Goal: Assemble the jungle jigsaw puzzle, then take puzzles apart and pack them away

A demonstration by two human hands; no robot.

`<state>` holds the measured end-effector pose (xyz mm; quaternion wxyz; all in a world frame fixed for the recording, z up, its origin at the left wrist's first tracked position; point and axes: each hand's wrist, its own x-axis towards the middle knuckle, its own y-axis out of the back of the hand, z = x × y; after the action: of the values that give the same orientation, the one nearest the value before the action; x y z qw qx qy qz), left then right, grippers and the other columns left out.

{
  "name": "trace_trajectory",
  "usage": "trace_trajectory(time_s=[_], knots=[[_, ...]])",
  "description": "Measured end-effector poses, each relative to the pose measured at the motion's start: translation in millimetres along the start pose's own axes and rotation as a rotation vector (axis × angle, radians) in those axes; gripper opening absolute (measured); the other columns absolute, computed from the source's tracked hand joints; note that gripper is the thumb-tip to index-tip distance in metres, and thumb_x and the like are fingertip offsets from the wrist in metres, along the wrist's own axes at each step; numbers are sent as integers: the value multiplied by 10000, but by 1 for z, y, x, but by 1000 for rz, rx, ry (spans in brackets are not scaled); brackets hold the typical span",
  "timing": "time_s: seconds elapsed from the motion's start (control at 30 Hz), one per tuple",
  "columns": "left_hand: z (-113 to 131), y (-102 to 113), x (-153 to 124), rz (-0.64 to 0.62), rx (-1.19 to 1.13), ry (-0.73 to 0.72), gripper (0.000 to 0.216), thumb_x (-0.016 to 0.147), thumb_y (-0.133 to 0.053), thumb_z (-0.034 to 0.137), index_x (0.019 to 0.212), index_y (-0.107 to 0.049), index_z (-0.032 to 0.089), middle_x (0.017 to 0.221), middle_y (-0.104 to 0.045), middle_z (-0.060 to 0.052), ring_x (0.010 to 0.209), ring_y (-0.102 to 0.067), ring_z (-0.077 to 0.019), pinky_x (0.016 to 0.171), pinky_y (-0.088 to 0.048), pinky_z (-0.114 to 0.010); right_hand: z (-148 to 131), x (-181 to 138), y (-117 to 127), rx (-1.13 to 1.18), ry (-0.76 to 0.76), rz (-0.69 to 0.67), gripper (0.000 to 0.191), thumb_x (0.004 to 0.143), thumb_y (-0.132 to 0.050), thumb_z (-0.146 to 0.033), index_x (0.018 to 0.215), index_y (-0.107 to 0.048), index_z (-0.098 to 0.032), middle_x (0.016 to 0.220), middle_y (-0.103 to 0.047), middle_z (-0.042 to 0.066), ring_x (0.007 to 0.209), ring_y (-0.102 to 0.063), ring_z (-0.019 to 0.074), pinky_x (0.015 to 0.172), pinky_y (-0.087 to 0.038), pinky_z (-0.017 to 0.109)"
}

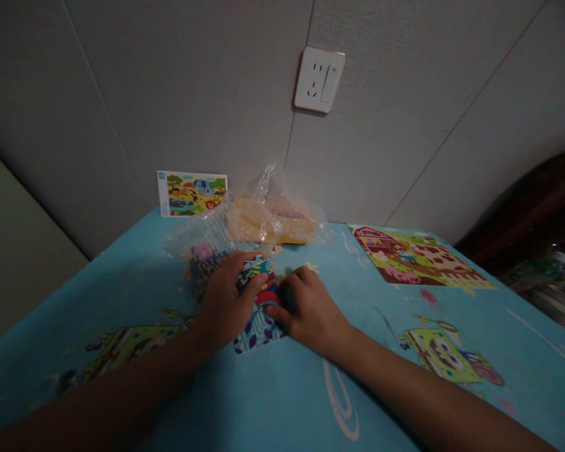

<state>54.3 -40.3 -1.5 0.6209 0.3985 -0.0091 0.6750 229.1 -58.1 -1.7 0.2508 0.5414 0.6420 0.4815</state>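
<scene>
Left hand (pixel 226 301) and right hand (pixel 306 307) both pinched on small colourful cardboard puzzle pieces (pixel 258 314), table centre, near crinkled clear plastic bag (pixel 245 220). Step: joining pieces. Next: careful edge alignment, press flat.

Table cover (pixel 282 402): bright blue, printed with yellow-green cartoon figures and white swirl lines. Puzzle pieces (pixel 258 326): white with purple spots, plus red and blue patches; finished puzzle (pixel 419 258): red barn, green and pink farm scene. Reference card (pixel 192 193): multicoloured animals, white border; wall socket (pixel 319 80): white.
</scene>
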Motion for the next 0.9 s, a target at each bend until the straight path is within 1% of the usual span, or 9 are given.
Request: trace_trajectory(time_s=[0.1,0.23,0.37,0.43,0.5,0.57,0.6,0.73,0.9], knots=[[0,-2,-1,-18,1,-10,183,864,-547,252,1026,-604,191,980,-692,-41,912,-653,-206,860,-512,-356,5,1,3,124,-86,-32,321,720,-776,-330,899,-563,-168,900,-606,81,840,-548,236,758,-451,388],[0,-1,-1,-12,-16,47,194,876,-536,279,1035,-600,189,991,-694,-44,918,-657,-213,865,-512,-365,9,0,1,509,-150,-91,270,754,-712,-251,853,-463,-212,759,-608,-7,669,-536,160,614,-408,300],[-1,1,1,63,-73,138,232,890,-530,338,1059,-581,187,982,-705,-49,908,-674,-221,847,-521,-364,10,0,6,670,-92,49,226,780,-655,-275,864,-454,-215,783,-613,8,733,-554,177,660,-429,316],[-1,1,2,86,-91,155,236,894,-522,339,1069,-570,188,973,-709,-45,895,-682,-216,826,-530,-352,9,-1,13,659,-68,59,204,788,-635,-275,880,-467,-209,795,-613,14,750,-554,181,680,-430,318],[-1,0,2,74,-105,164,225,893,-511,321,1066,-567,188,962,-711,-41,882,-689,-210,804,-537,-337,5,-3,19,581,-28,-83,182,771,-634,-233,887,-498,-200,783,-610,8,722,-545,169,664,-418,302],[-1,-3,0,26,-119,167,215,890,-493,293,1061,-567,186,966,-708,-44,876,-693,-206,789,-542,-324,-2,-7,23,397,1,-247,177,745,-642,-197,891,-541,-191,775,-606,11,686,-528,161,640,-400,292],[-1,-4,-1,-13,-124,166,214,887,-486,279,1061,-568,186,974,-707,-47,876,-693,-205,788,-543,-322,-7,-9,23,276,11,-280,185,737,-653,-201,898,-564,-185,786,-605,23,694,-524,169,650,-397,300],[0,-11,-6,-163,-143,173,226,867,-490,256,1069,-561,182,974,-700,-60,853,-693,-209,808,-540,-332,-20,-15,20,-42,39,-214,300,740,-705,-328,968,-616,-154,930,-586,101,846,-520,238,784,-408,378],[0,-12,-5,-230,-204,285,250,868,-477,270,1092,-543,181,931,-705,-58,835,-697,-220,773,-546,-334,-24,-15,17,-20,7,-236,313,714,-752,-355,885,-597,-144,936,-578,107,830,-515,227,766,-423,359]])
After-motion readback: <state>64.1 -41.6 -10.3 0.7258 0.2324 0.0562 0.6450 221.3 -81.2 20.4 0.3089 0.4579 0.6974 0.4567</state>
